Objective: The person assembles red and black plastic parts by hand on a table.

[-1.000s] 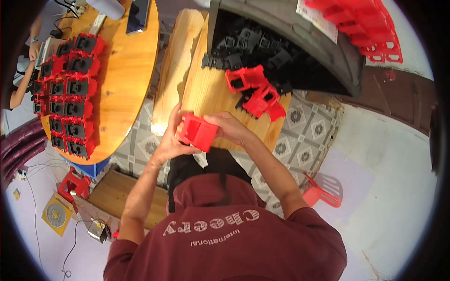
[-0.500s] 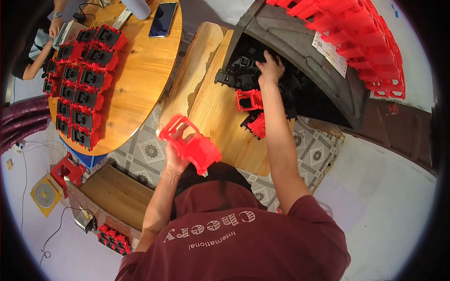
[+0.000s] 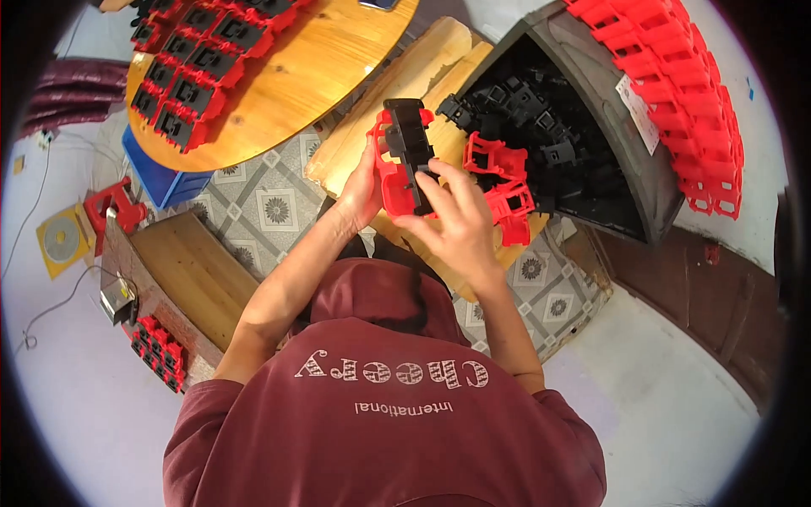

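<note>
1. My left hand (image 3: 361, 190) has its fingers partly closed around the left side of the red plastic frame (image 3: 394, 188), holding it above the wooden bench (image 3: 422, 72); the fingertips behind are hidden from me.
2. My right hand (image 3: 460, 211) is half curled, holding the lower part of the black plastic insert (image 3: 408, 139): two fingertips sit on it, with the thumb at the frame's lower edge.
3. The insert lies lengthwise against the red frame, also above the bench. I cannot tell whether it is fully seated.
4. Just right of my right hand, a small cluster of red frames (image 3: 496, 156) lies on the right part of the bench.
5. At the bench's right side stands the black bin (image 3: 583, 63), its mouth facing the bench, with loose black parts (image 3: 517, 103) piled inside.
6. Farther right of the bench, beyond the bin, rises a tall stack of red frames (image 3: 672, 72).
7. Left of the bench is the round wooden table (image 3: 321, 84), bearing rows of red-and-black assemblies (image 3: 198, 76).
8. Well left of the bench, below that table, sits a blue container (image 3: 160, 173), with a red stool (image 3: 118, 209) near it.
</note>
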A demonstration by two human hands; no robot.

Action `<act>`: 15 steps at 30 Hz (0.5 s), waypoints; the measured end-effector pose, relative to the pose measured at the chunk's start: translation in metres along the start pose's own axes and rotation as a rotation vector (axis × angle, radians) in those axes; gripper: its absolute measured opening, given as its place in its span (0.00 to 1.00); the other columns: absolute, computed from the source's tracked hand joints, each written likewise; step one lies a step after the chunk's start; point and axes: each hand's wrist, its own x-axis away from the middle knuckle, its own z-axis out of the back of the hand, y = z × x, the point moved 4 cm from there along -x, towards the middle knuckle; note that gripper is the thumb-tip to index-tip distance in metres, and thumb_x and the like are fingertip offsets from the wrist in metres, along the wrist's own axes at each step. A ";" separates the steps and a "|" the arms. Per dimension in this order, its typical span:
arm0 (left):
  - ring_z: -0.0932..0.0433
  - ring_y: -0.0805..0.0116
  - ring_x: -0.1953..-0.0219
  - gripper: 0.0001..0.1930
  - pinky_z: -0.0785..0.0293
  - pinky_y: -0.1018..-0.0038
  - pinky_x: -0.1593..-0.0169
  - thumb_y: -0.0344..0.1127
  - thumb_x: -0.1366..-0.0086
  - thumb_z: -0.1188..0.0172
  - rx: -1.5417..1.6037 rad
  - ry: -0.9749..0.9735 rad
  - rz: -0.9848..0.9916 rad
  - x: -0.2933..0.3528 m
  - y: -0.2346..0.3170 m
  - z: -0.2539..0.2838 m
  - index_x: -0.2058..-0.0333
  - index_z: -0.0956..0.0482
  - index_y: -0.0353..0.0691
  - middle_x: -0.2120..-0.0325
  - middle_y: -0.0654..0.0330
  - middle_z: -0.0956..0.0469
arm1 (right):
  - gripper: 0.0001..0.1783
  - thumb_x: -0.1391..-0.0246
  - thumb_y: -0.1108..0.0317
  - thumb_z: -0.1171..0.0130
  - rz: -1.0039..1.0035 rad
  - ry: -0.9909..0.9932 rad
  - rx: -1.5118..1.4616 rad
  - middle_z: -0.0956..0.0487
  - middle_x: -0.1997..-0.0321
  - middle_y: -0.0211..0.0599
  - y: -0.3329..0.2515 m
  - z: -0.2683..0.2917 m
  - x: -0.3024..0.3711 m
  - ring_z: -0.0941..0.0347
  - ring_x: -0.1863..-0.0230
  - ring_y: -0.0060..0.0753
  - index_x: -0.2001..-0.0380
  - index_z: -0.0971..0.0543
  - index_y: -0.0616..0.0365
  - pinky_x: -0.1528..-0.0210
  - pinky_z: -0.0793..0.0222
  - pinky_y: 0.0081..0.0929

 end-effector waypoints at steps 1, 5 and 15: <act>0.28 0.60 0.43 0.37 0.32 0.61 0.39 0.67 0.31 0.74 0.004 0.015 -0.014 0.006 0.004 -0.001 0.37 0.40 0.46 0.44 0.55 0.29 | 0.21 0.57 0.63 0.29 0.048 0.025 -0.123 0.23 0.57 0.43 -0.001 0.008 -0.005 0.24 0.61 0.43 0.60 0.21 0.62 0.59 0.28 0.35; 0.28 0.60 0.44 0.35 0.32 0.61 0.39 0.64 0.30 0.67 0.013 0.036 -0.104 0.023 0.015 -0.008 0.37 0.40 0.44 0.45 0.52 0.29 | 0.18 0.55 0.65 0.30 -0.092 0.065 -0.281 0.22 0.63 0.41 0.011 0.014 -0.035 0.24 0.64 0.44 0.61 0.21 0.61 0.61 0.28 0.36; 0.30 0.62 0.42 0.37 0.31 0.61 0.39 0.67 0.32 0.72 -0.067 0.034 -0.225 0.029 0.043 -0.010 0.36 0.42 0.45 0.44 0.54 0.30 | 0.21 0.53 0.61 0.33 0.057 -0.202 -0.189 0.26 0.55 0.38 -0.009 -0.012 -0.061 0.29 0.53 0.43 0.58 0.22 0.60 0.53 0.30 0.36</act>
